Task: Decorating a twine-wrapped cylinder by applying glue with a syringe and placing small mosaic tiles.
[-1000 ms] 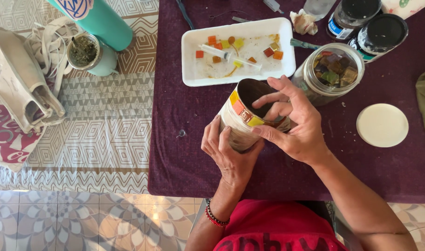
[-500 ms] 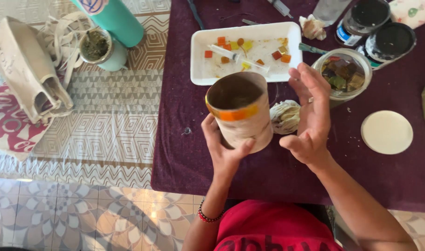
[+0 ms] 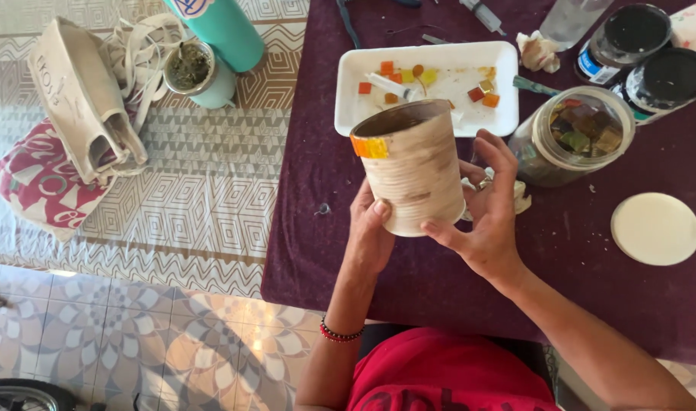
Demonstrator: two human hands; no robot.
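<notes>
Tin can [image 3: 413, 171] held up in both hands, just in front of the white foam tray [image 3: 500, 114].
Left hand [image 3: 371, 236] cupped its base; right hand [image 3: 489, 209] steadied its side. 2 tiles glued at rim; the next tile probably needed 1 freed hand.

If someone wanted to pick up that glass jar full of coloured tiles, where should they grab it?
Probably around the jar's round side wall, coming from its right, where the purple tablecloth lies bare. It stands upright with its mouth open and no lid, while the white tray and the right hand crowd its left.

Home craft table: purple cloth [image 3: 325, 190], tile tray [image 3: 432, 76], paint jars [image 3: 629, 38].
</notes>
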